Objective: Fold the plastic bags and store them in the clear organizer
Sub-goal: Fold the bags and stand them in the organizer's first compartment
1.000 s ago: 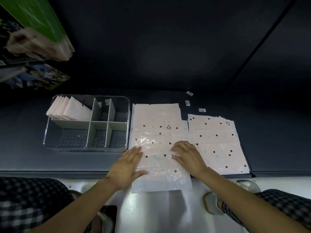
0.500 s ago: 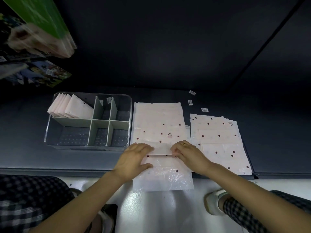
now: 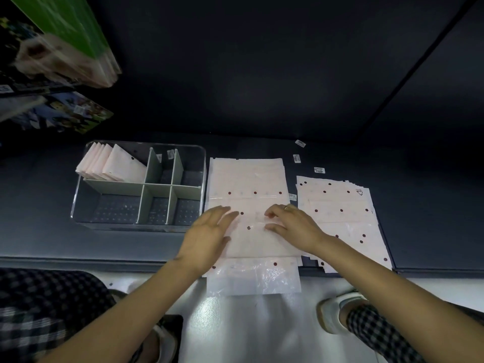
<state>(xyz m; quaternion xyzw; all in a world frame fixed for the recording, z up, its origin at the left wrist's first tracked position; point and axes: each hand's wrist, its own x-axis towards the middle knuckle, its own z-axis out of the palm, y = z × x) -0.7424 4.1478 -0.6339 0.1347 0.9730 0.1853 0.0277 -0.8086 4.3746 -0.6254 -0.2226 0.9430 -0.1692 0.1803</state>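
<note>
1. Plastic bags (image 3: 246, 179), pale pink with dark red dots, lay in a flat stack on the dark worktop (image 3: 39, 205), just right of the clear organizer (image 3: 204, 166).
2. The stack's long axis ran from the person toward the back of the worktop, and its near end overhung the worktop's front edge.
3. The top bag appeared folded back on itself, its near fold edge lying crosswise just short of the worktop's edge.
4. The organizer was split by pale green dividers (image 3: 154, 188) into six compartments.
5. Its far-left compartment held several folded bags (image 3: 112, 166) standing on edge and leaning left; the other compartments showed only their bare floors.
6. A second pile of dotted bags (image 3: 340, 205) lay flat to the right of the first stack, fanned slightly, long axis also front to back.
7. The left hand (image 3: 207, 237) rested on the top bag's left side, fingers straight and loosely spread.
8. The right hand (image 3: 293, 226) touched the top bag's right side with fingers slightly bent; whether it pinched the plastic could not be told.
9. Small white labels (image 3: 297, 158) lay on the worktop behind the piles.
</note>
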